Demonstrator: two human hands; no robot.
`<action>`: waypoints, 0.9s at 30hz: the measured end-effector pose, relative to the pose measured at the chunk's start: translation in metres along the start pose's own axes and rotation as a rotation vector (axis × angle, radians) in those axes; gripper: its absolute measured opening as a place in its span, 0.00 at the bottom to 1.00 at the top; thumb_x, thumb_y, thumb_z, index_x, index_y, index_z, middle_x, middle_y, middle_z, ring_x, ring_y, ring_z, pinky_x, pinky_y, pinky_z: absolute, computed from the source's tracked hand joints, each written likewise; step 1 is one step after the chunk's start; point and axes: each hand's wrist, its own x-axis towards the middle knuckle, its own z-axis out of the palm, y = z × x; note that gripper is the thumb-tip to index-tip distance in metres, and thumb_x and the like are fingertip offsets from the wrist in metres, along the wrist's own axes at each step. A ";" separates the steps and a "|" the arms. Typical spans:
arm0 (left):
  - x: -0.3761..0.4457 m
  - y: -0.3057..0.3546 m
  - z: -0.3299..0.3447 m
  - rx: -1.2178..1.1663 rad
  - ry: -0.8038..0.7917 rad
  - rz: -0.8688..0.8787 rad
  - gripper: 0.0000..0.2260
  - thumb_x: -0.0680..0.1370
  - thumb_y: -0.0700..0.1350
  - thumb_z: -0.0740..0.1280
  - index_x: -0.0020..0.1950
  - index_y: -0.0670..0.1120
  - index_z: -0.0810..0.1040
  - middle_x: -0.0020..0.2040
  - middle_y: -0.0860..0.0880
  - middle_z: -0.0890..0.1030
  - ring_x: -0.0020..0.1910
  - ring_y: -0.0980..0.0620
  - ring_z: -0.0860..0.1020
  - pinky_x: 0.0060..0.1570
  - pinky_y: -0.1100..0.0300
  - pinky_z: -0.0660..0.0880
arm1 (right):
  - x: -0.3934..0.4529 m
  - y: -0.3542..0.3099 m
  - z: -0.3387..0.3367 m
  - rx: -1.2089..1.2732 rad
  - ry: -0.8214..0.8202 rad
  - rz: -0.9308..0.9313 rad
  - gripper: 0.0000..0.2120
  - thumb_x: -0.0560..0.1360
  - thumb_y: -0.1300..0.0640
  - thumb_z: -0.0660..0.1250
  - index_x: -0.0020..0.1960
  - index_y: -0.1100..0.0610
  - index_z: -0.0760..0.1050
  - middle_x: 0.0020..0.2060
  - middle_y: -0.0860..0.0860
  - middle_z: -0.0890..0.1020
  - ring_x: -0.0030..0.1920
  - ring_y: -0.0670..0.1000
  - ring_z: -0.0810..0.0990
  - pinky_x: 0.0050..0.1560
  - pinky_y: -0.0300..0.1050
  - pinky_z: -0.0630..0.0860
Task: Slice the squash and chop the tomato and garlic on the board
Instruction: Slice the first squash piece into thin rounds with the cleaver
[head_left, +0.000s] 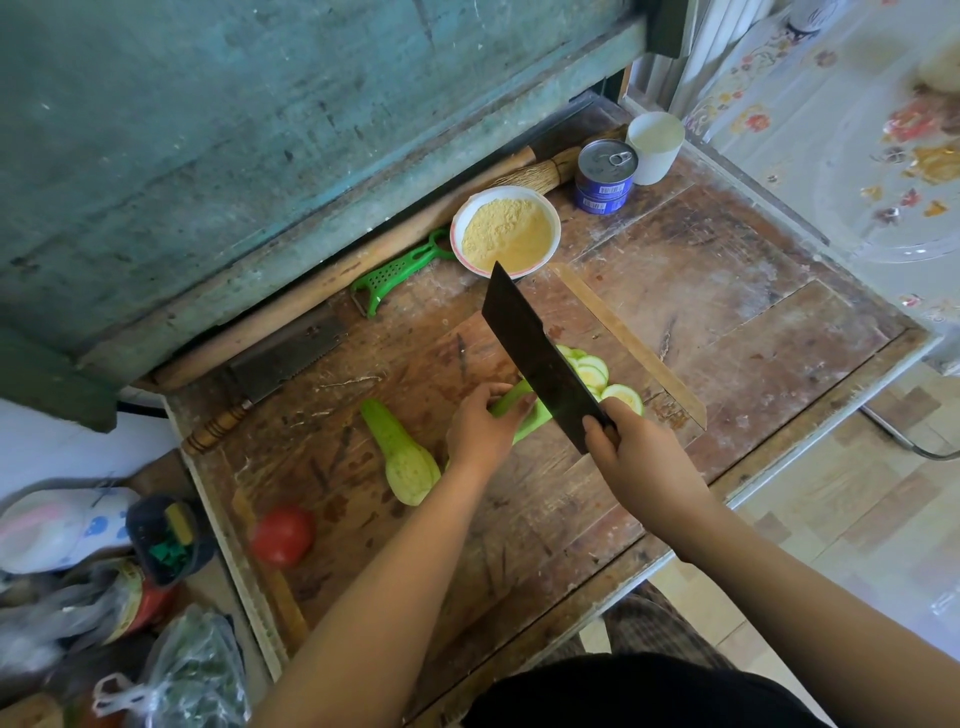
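Worn and scratched, the wooden tabletop (727, 291) stood against a teal painted wall, with a wooden cutting board (395, 358) laid across its middle. Your left hand (480, 423) was curled over a pale green squash (522, 410) on the board, fingers bent around it and holding it down. Your right hand (631, 449) gripped the handle of a dark cleaver (537, 358), its blade tilted above the squash just beside your left fingertips. Beyond the blade, a short row of squash slices (597, 376) lay overlapping on the board. A second squash (405, 454) lay whole just left of your left wrist, and a red tomato (283, 535) sat near the board's left corner, well apart from the cutting. At the far edge of the board stood a white bowl of yellow meal (506, 231), with a green peeler (402, 273) to its left. Farther back, a blue tin can (605, 174) stood touching a white cup (654, 148).
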 end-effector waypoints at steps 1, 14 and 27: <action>0.000 0.000 0.000 -0.002 0.000 -0.003 0.14 0.72 0.63 0.68 0.51 0.56 0.75 0.51 0.56 0.78 0.52 0.53 0.77 0.53 0.50 0.75 | 0.000 0.001 0.000 -0.009 -0.001 0.003 0.08 0.81 0.51 0.56 0.46 0.52 0.69 0.31 0.54 0.77 0.30 0.56 0.76 0.30 0.53 0.72; -0.001 0.001 0.001 0.011 0.025 -0.001 0.12 0.71 0.63 0.69 0.47 0.59 0.74 0.46 0.60 0.77 0.50 0.55 0.77 0.53 0.50 0.75 | 0.001 0.004 0.005 -0.098 0.045 -0.027 0.08 0.80 0.55 0.58 0.45 0.58 0.70 0.29 0.57 0.75 0.29 0.58 0.75 0.28 0.47 0.65; -0.002 0.005 0.002 -0.040 0.045 -0.020 0.11 0.69 0.62 0.72 0.40 0.59 0.73 0.42 0.60 0.78 0.47 0.54 0.79 0.49 0.52 0.76 | 0.003 0.001 0.010 -0.158 0.004 -0.007 0.08 0.80 0.55 0.56 0.46 0.57 0.70 0.29 0.54 0.75 0.29 0.55 0.74 0.29 0.48 0.69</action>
